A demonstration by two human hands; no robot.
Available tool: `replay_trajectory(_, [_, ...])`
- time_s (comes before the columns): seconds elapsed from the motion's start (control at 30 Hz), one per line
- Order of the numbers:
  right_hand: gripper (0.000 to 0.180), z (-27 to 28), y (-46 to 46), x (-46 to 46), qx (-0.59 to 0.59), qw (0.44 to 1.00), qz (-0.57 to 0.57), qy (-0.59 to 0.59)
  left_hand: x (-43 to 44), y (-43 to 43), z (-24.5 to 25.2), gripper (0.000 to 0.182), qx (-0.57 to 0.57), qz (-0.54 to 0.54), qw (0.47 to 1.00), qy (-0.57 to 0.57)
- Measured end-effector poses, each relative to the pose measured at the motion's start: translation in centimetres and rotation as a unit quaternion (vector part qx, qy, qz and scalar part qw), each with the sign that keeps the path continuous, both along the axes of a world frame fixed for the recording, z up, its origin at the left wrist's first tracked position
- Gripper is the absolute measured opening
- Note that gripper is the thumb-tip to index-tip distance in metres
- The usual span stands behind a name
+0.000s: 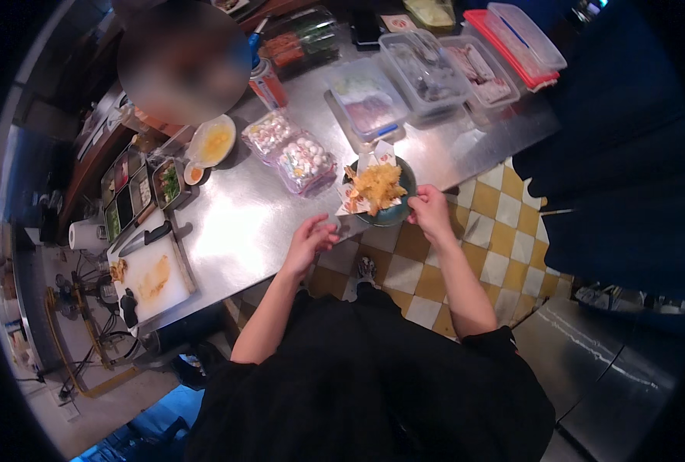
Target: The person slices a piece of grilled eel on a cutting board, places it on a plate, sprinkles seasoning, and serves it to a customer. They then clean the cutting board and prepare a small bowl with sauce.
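Note:
My right hand [432, 213] grips the right rim of a dark green bowl [387, 219] with thumb and fingers. Patterned paper [384, 153] lines the bowl, and golden tempura-like fried food [377, 185] is heaped on it. The bowl is at the front edge of a stainless steel worktable [227, 231]; I cannot tell whether it rests there or is lifted. Left of the bowl hovers my left hand [312, 241], fingers apart and holding nothing. Just beyond them lie two plastic bags of small white pieces [305, 159], possibly mushrooms.
At left, a knife [146, 238] lies on a stained white cutting board [166, 254], near metal ingredient trays [140, 190]. A bowl of yellow liquid [215, 141] and a canister [268, 86] stand farther back. Plastic food containers [371, 101] line the far right. A blue curtain [619, 144] hangs at right.

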State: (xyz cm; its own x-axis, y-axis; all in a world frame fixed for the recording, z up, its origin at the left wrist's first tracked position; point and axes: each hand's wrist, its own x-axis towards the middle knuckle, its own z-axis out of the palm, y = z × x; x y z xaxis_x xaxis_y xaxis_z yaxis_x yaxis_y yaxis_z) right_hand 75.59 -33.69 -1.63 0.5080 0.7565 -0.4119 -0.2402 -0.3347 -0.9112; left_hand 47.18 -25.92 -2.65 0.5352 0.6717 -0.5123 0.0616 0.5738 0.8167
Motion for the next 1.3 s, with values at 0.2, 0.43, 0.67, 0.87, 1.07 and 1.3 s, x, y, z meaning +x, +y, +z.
replay_trajectory(0.2, [0.018, 12.0, 5.8, 3.7, 0.031, 0.993, 0.116, -0.008, -8.8, -2.2, 2.5, 0.045, 0.015, -0.014, 1.0, 0.007])
replay_trajectory(0.43, [0.007, 25.5, 21.4, 6.9, 0.157, 0.967, 0.187, -0.075, -16.1, 0.3, 1.9, 0.044, 0.003, 0.051, 0.997, 0.056])
replay_trajectory(0.67, [0.011, 29.4, 39.3, 7.2, 0.148, 0.981, 0.102, -0.073, -18.3, 6.3, 1.3, 0.047, 0.042, 0.093, 0.992, 0.073])
replay_trajectory(0.87, [0.007, 22.0, 52.7, 11.5, 0.159, 0.983, 0.042, -0.08, -18.9, 8.6, 4.6, 0.049, 0.025, 0.214, 0.971, 0.099])
replay_trajectory(1.07, [0.008, 12.9, 63.9, 15.8, 0.156, 0.984, -0.008, -0.083, -18.0, 7.9, 8.6, 0.048, 0.019, 0.345, 0.928, 0.139])
replay_trajectory(1.3, [0.011, 10.4, 69.8, 17.1, 0.148, 0.986, -0.045, -0.057, -18.2, 9.9, 9.6, 0.053, 0.059, 0.327, 0.931, 0.153])
